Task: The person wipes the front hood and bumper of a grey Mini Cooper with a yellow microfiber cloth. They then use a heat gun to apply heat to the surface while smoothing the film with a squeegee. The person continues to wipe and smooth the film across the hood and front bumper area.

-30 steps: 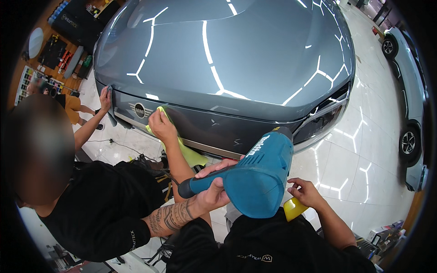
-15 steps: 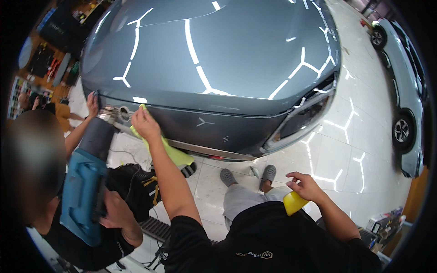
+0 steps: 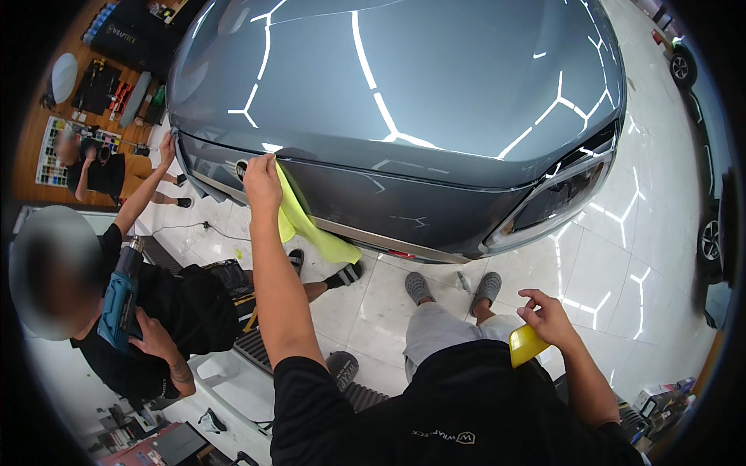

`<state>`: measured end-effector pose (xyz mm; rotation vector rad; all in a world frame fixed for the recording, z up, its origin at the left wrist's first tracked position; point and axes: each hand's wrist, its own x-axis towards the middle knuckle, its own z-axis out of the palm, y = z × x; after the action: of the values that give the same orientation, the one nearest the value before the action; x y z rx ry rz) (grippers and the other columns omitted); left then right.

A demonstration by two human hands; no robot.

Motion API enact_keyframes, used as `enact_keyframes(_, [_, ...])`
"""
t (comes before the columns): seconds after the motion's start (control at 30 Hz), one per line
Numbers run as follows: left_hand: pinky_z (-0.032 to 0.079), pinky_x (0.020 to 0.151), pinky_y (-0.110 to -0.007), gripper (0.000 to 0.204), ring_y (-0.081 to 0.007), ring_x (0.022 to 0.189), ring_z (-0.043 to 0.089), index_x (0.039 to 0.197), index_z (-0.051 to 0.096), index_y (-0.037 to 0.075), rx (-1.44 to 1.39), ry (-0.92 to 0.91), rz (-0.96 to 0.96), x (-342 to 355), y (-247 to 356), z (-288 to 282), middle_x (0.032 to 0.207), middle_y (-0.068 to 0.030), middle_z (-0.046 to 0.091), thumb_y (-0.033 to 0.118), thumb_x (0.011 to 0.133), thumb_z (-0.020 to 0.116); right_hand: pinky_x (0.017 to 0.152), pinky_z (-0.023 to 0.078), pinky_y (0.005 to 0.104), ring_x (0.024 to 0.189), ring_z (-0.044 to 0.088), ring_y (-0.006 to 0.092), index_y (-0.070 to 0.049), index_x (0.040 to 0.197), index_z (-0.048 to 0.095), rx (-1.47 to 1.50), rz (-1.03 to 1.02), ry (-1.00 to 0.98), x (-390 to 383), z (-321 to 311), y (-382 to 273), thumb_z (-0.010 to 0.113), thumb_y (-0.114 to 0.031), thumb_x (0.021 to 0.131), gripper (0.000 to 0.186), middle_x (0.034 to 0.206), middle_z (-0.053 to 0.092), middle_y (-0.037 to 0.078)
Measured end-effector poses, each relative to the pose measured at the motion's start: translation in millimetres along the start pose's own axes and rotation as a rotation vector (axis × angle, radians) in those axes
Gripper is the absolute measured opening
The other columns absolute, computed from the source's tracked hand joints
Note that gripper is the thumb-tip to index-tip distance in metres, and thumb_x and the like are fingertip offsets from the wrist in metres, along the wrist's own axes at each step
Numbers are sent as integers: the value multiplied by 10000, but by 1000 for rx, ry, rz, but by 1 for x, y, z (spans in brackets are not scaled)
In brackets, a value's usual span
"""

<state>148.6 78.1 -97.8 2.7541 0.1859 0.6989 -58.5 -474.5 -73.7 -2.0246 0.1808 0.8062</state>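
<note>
My left hand (image 3: 264, 183) is closed at the front edge of the grey car's hood (image 3: 388, 93), beside a round badge. From its fingers a yellow-green cloth (image 3: 305, 224) hangs down over the dark front panel (image 3: 373, 194). Low at my right side, away from the car, my right hand (image 3: 549, 320) grips a yellow squeegee (image 3: 527, 346). At the left a co-worker holds a blue heat gun (image 3: 119, 299) upright in one hand; that person's other hand (image 3: 168, 147) touches the hood's far left corner.
The headlight (image 3: 552, 190) sits at the right of the car's front. A cable (image 3: 206, 225) runs over the tiled floor (image 3: 373, 311). Another person (image 3: 101, 167) stands at the back left, near wall-hung tools. Another car (image 3: 707, 155) is parked at the right.
The co-worker's heat gun has drawn back from the car's front toward that person. My left hand has risen closer to the hood edge with the cloth. The whole view has shifted.
</note>
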Motion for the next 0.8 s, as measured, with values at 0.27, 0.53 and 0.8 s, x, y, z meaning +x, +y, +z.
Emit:
enact_keyframes(0.27, [482, 754, -404, 122, -351, 861, 607, 946, 653, 9, 3, -64, 159, 4, 6, -7, 933, -152, 628, 62, 870, 574, 585, 463, 222, 626, 558, 78, -2, 1168, 576, 58, -51, -25, 5, 3, 6, 637, -108, 878, 315, 765, 549, 25])
enact_keyframes(0.53, [492, 714, -428, 106, -373, 821, 603, 934, 635, -1, -80, -65, 217, -3, 26, -7, 919, -173, 610, 50, 872, 565, 581, 455, 220, 616, 541, 68, -9, 1159, 588, 46, -92, -40, 7, 2, -6, 640, -108, 879, 302, 759, 537, 21])
enact_keyframes(0.8, [492, 714, -411, 92, -369, 814, 598, 919, 631, -15, -114, -45, 224, -16, 53, -2, 906, -168, 602, 30, 870, 568, 572, 444, 215, 607, 521, 56, -9, 1163, 585, 85, -78, -58, 7, -1, -2, 633, -93, 884, 295, 762, 526, 10])
